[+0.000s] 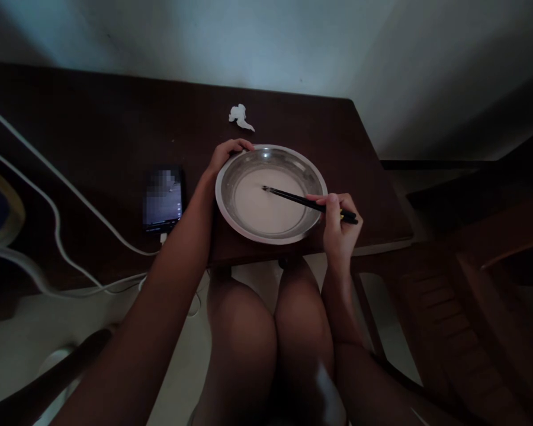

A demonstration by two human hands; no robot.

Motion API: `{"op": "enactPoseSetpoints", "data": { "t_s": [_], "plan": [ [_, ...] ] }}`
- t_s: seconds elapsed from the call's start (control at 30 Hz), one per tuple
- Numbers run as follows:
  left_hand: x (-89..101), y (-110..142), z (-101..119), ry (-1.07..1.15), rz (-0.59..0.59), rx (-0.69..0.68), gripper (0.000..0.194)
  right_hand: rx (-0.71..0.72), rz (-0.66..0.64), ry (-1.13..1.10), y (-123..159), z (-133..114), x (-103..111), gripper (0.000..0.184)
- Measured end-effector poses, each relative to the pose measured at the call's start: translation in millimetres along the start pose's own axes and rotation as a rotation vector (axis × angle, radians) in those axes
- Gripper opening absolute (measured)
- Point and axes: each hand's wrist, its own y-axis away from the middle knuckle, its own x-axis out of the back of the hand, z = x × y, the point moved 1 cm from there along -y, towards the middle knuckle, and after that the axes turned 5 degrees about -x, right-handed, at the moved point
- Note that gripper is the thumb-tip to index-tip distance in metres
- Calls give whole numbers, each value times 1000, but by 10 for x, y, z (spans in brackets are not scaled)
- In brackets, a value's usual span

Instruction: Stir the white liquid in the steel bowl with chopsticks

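A wide steel bowl (224, 212) stands near the front edge of the dark wooden table, holding a pale, milky liquid (266, 210). My left hand (228, 152) grips the bowl's far left rim, with its fingers over the edge and part of the hand hidden behind the wall. A pair of black chopsticks (304, 201) is held close together in my right hand (341, 228), at the bowl's right side. Their tips reach the liquid around the middle of the bowl.
Left of the bowl lies a phone (163, 201) with its screen lit and a white cable (128, 245) plugged in. A crumpled white tissue (240, 117) sits behind the bowl. More cables cross the table's left side. A wooden chair (453, 319) is at the right.
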Motion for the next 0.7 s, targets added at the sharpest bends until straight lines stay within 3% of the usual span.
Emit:
{"op": "enactPoseSetpoints", "data": {
  "t_s": [0.17,0.27,0.5,0.6,0.7],
  "plan": [
    [21,-36,-36,-37,15,-38,22,15,204,-39,-2,-89,152,40],
    [31,-52,-45,-49,14,-61,23,-13,158,-114,14,-131,160,40],
    [14,-37,-37,-51,25,-67,30,-53,-102,-101,27,-39,-17,37],
    [9,-25,-26,-42,17,-61,30,-7,-70,-27,13,-1,-16,35],
    [14,-25,-19,-2,0,-30,30,14,68,29,-1,-14,60,37]
  ]
}}
